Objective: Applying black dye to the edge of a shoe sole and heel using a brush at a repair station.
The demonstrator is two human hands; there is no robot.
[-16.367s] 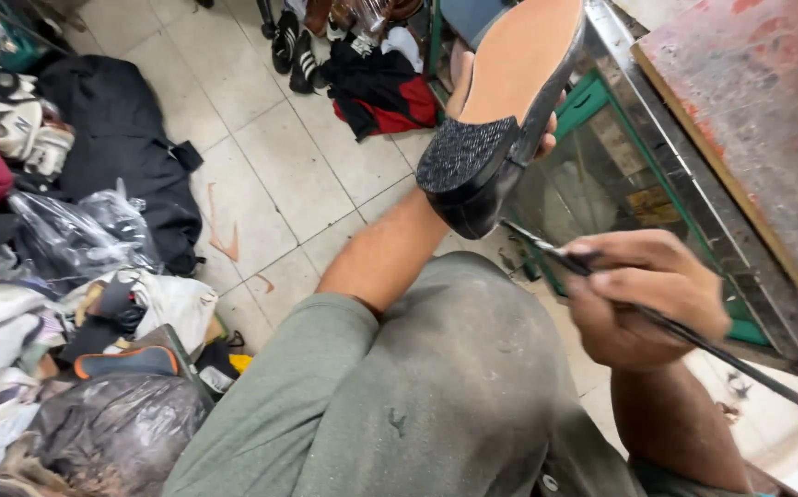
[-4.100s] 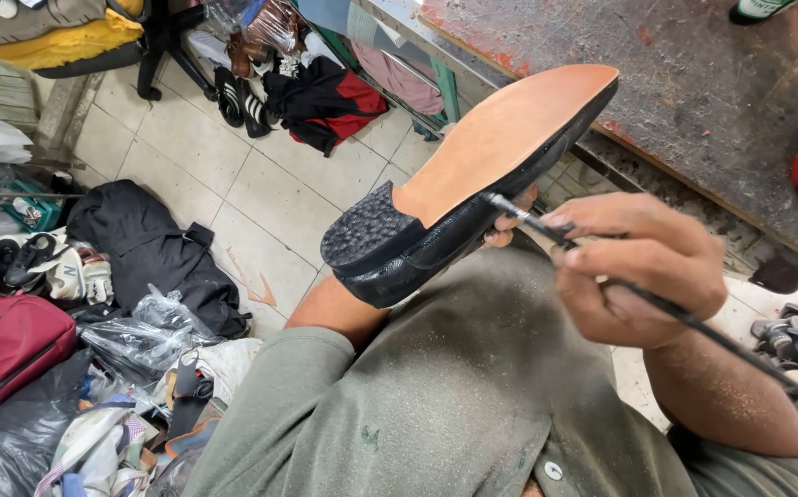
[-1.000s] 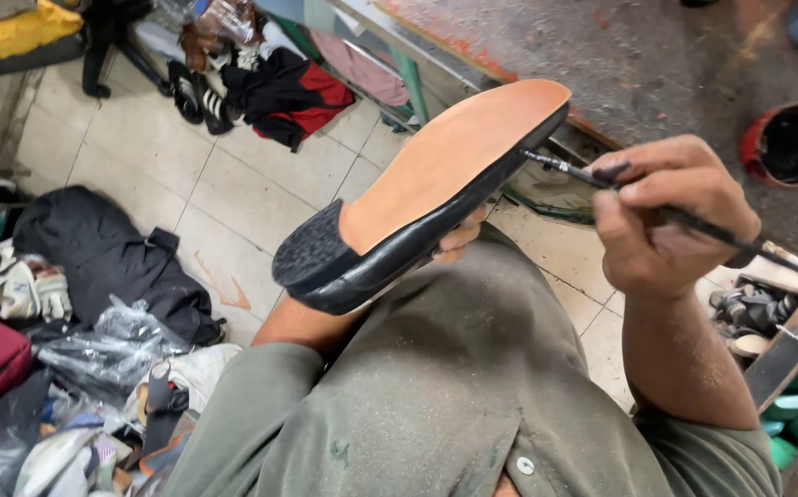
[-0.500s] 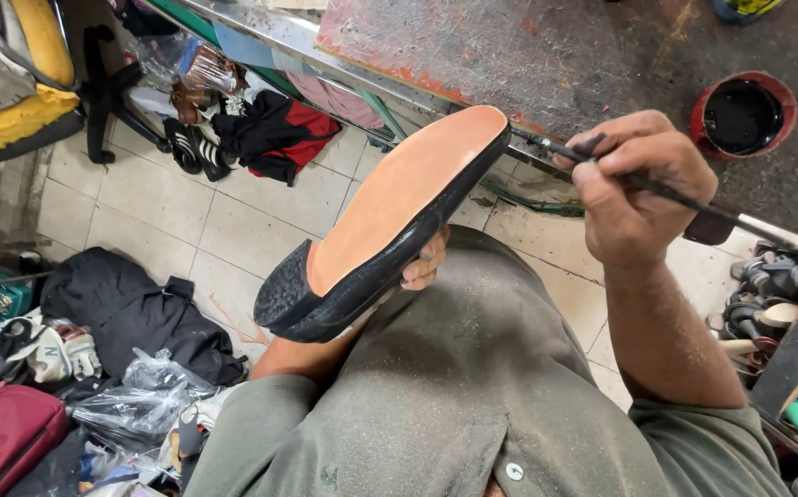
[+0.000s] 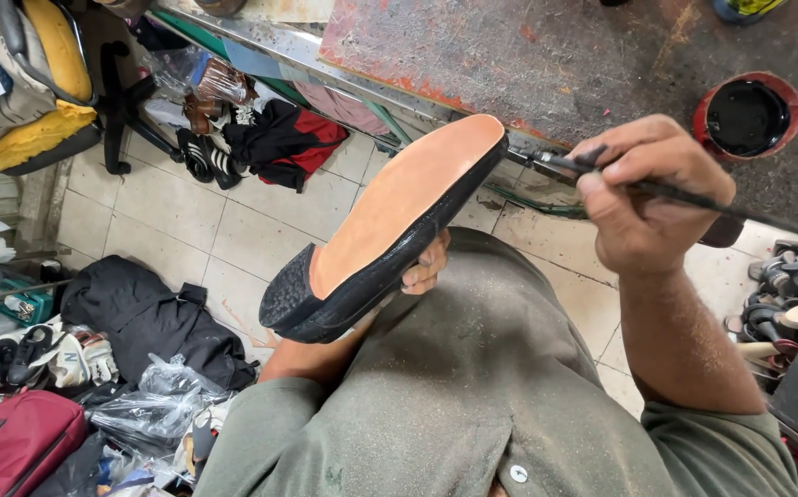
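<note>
My left hand (image 5: 426, 267) holds a black shoe (image 5: 390, 235) from underneath, sole turned up, resting above my knee. The sole is tan leather with a glossy black edge and a black heel at the lower left. Only a few of that hand's fingers show below the shoe. My right hand (image 5: 643, 198) grips a thin black brush (image 5: 657, 189) like a pen. The brush tip touches the black sole edge at the shoe's toe. A red pot of black dye (image 5: 747, 115) stands on the worn bench just beyond my right hand.
The stained workbench (image 5: 528, 55) with a metal front rail runs across the top. On the tiled floor (image 5: 187, 230) lie black and red clothes, sandals, a black bag, plastic bags and a red case at the left. Shoes are stacked at the right edge.
The view has shifted, so shoe and hands sit a little lower and further right. The brush stays at the toe edge of the sole. Both grips are unchanged.
</note>
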